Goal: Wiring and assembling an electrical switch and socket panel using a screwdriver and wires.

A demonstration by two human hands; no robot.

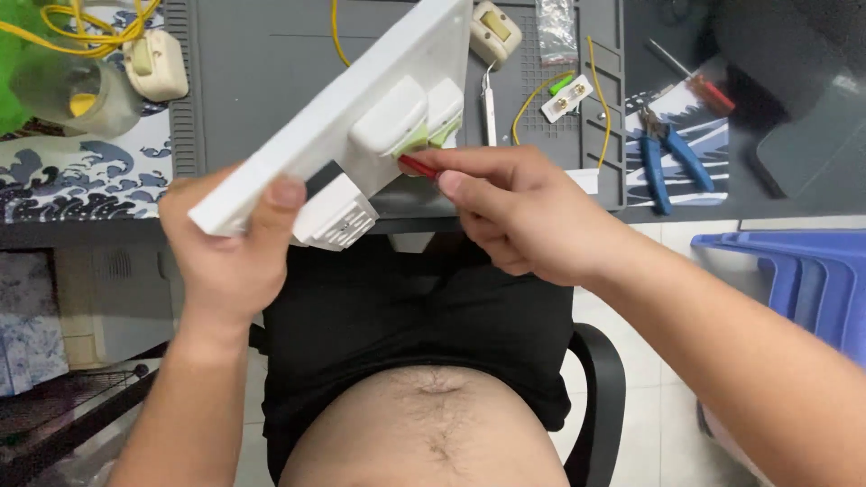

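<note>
Head view looked down over the person's lap at a white switch panel held tilted above the near edge of a grey work mat. The left hand was closed on the panel's lower corner, thumb pressed on the upper face and fingers wrapped beneath. White switch modules stood out from the panel's back, two side by side near its middle with green parts at their lower edges, and a third lower down, just beside the left thumb.

The right hand was closed in a pinch around a red-handled tool (only a short red stretch showed past the fingers, so its kind could not be told). The tool's exposed end touched the underside of the middle modules, at the green parts.

On the mat behind the panel lay a cream-coloured switch, metal tweezers, a small white terminal piece with yellow wire looping about it, and a clear plastic bag. To the right, off the mat, blue-handled pliers rested near a red-handled screwdriver. At far left another cream switch sat beside a clear jar and a tangle of yellow wire. Blue plastic stools stood stacked on the floor to the right, and a black chair carried the person.
</note>
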